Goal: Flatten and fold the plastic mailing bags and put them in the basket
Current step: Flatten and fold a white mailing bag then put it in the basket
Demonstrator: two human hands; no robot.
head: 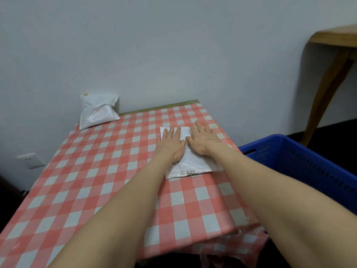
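A white plastic mailing bag [195,163] lies flat on the red-and-white checked table [92,171], near its right side, with black print along its near edge. My left hand [171,145] presses on the bag's left part with straight fingers. My right hand [201,139] presses flat beside it on the bag's right part, thumbs nearly touching. A second white mailing bag [97,112], puffy and crumpled, leans against the wall at the table's far left corner. The blue plastic basket [301,161] stands to the right of the table, below its top.
A grey wall runs right behind the table. A wooden table with a curved leg [326,89] stands at the far right beyond the basket. A wall socket [31,160] sits low on the left. The tablecloth hangs over the near right corner.
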